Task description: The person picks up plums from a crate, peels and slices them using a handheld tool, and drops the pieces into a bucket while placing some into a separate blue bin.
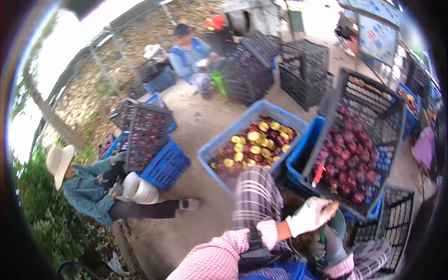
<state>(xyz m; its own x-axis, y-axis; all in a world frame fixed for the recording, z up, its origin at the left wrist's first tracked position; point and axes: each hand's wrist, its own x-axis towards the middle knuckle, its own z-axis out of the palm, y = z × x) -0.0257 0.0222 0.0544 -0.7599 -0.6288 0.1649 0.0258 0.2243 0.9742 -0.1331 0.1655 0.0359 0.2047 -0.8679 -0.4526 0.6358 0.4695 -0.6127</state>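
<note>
My left hand (308, 218), in a white glove, is closed over a bucket (343, 225) between my knees; I cannot tell what its brownish fingertips hold. Just below it, my right hand (334, 247), gloved in grey, grips a green-handled tool (322, 235) whose working end is hidden. A black crate of dark red plums (347, 158) is tilted toward me beyond the hands, propped on a blue crate (296, 161). On its near-left rim lies a slim red tool (318, 174). Left of it, a blue tub (219, 175) holds halved plums with yellow flesh among dark ones.
A person in a pale hat (88, 191) sits at left beside a white bucket (143, 190) and crates of plums (148, 135). Another person in blue (189, 58) works at the back beside stacked black crates (303, 70). An upright black crate (396, 224) stands at my right.
</note>
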